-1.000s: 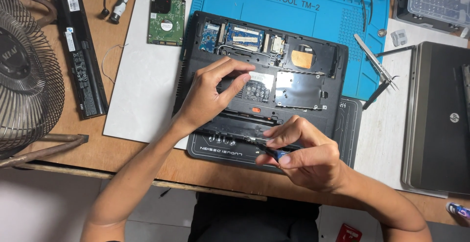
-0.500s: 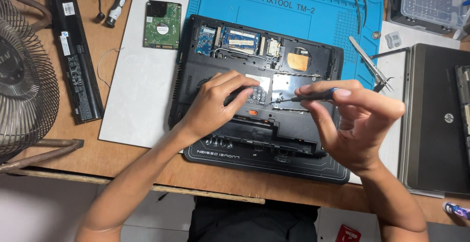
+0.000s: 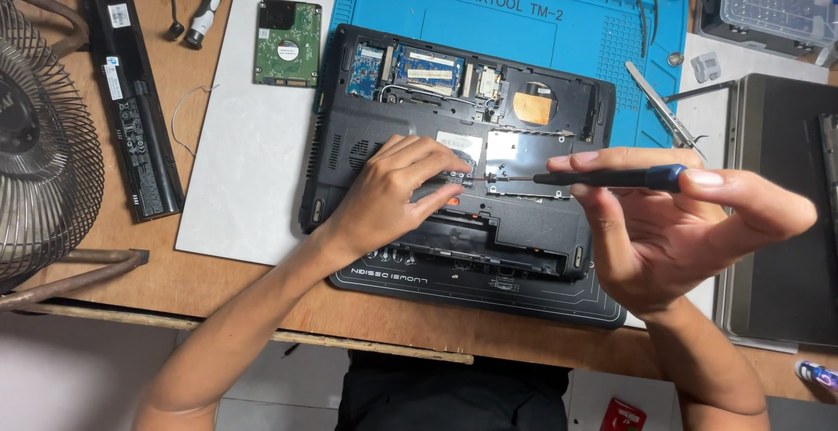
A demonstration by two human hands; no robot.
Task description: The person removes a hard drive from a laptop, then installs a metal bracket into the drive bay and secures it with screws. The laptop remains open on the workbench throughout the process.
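Opened laptop base (image 3: 419, 126) near the table's (image 3: 262, 296) front edge, partly hidden by both hands. Left hand (image 3: 388, 195) lies palm-down, fingers together on its middle. Right hand (image 3: 672, 230), raised, fingers pinching a blue-handled screwdriver (image 3: 602, 177) held level; tip hard to make out.

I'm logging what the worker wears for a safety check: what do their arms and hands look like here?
Both forearms are bare up to the edge of the picture, with no sleeves showing. The left hand and right hand wear no gloves. No watch, ring or wrist strap is visible on either. The fingernails are short and unpainted. Only dark clothing shows at the torso.
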